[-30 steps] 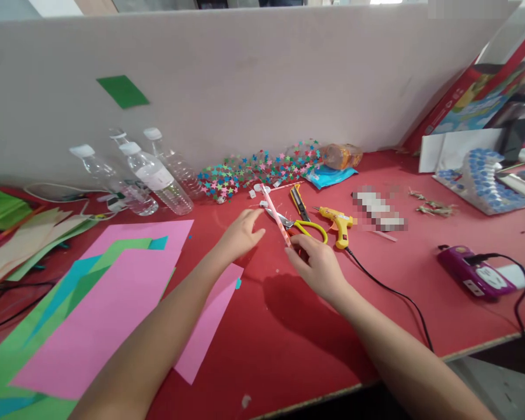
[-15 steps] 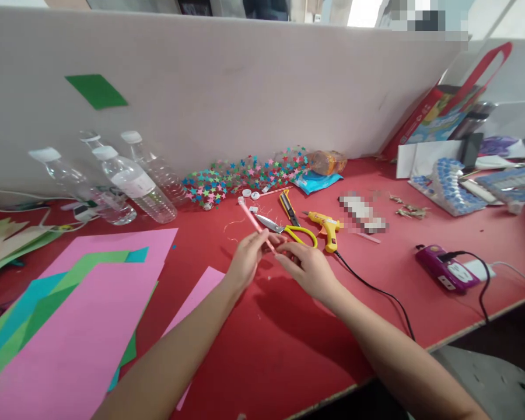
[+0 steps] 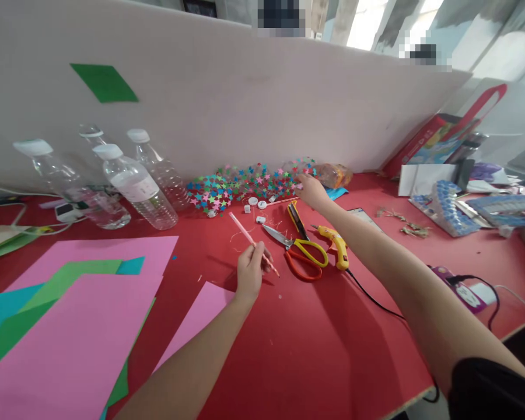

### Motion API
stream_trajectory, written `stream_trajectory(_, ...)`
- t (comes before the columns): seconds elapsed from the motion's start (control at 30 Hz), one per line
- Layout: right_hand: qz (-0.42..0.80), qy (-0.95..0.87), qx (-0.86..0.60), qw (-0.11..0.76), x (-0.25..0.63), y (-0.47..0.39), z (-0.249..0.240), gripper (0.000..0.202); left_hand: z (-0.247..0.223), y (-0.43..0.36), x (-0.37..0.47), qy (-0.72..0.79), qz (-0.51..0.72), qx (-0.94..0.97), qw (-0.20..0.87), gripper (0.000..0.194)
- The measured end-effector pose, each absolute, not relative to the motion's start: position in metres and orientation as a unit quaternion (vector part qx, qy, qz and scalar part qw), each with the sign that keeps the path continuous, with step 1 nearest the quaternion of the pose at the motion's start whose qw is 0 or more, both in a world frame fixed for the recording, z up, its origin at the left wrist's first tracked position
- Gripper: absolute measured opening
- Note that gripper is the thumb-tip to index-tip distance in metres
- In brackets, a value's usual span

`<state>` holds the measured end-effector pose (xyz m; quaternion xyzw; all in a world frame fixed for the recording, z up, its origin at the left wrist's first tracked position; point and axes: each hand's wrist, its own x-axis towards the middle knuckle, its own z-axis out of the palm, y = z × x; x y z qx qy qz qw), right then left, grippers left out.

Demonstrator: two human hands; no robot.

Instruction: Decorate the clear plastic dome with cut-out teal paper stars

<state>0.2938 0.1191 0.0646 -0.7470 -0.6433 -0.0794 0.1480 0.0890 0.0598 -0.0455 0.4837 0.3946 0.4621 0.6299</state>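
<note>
A thin pink stick [image 3: 245,229] slants through the closed fingers of my left hand [image 3: 250,271], above the red table. My right hand [image 3: 310,191] reaches to the back, at the right part of the star-covered clear bottles [image 3: 262,179] and near the end of another thin pink stick [image 3: 282,202] on the table; its fingertips are too small to make out. Between my hands lie scissors [image 3: 308,251] with yellow and red handles, a yellow cutter [image 3: 295,217], white caps [image 3: 262,205] and small white pieces. A yellow glue gun [image 3: 338,242] lies under my right forearm.
Clear bottles [image 3: 135,184] lean against the white partition [image 3: 245,105] at the left. Coloured paper sheets [image 3: 83,338] cover the left front. On the right are a purple power socket [image 3: 468,294], its cables, a phone [image 3: 363,217], blue-white packs [image 3: 448,207] and a red bag [image 3: 429,140].
My right hand has let go of the pink stick and moved up to the star-covered bottles. My left hand still holds the stick. The view has shifted, and the scissors are more visible.
</note>
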Motion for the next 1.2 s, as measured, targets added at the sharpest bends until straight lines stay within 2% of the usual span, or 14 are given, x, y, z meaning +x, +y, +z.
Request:
stream_trajectory(0.2,-0.087,-0.649,-0.747,0.109,0.288,0.18,0.037,0.036,-0.046,0.061,0.09,0.399,0.439,0.504,0.627,0.049)
stream_trajectory(0.43,-0.109,-0.625,-0.77,0.067,0.339,0.193,0.023,0.027,-0.044,0.059,0.091,0.404,0.417,0.525,0.623,0.05)
stream_trajectory(0.53,-0.127,-0.597,-0.789,0.075,0.355,0.19,0.031,0.036,-0.046,0.059,0.091,0.402,0.412,0.534,0.62,0.05)
stream_trajectory(0.63,-0.149,-0.587,-0.789,0.102,0.348,0.191,0.039,0.036,-0.048,0.059,0.091,0.4,0.407,0.538,0.62,0.049)
stream_trajectory(0.8,-0.172,-0.676,-0.702,0.142,0.299,0.21,0.036,0.041,-0.045,0.059,0.091,0.408,0.396,0.542,0.619,0.05)
stream_trajectory(0.93,-0.132,-0.709,-0.684,0.109,0.273,0.227,0.015,0.064,-0.043,0.059,0.091,0.412,0.394,0.536,0.623,0.052)
stream_trajectory(1.2,-0.134,-0.714,-0.685,0.059,0.308,0.225,0.01,0.047,-0.047,0.06,0.093,0.407,0.395,0.532,0.629,0.05)
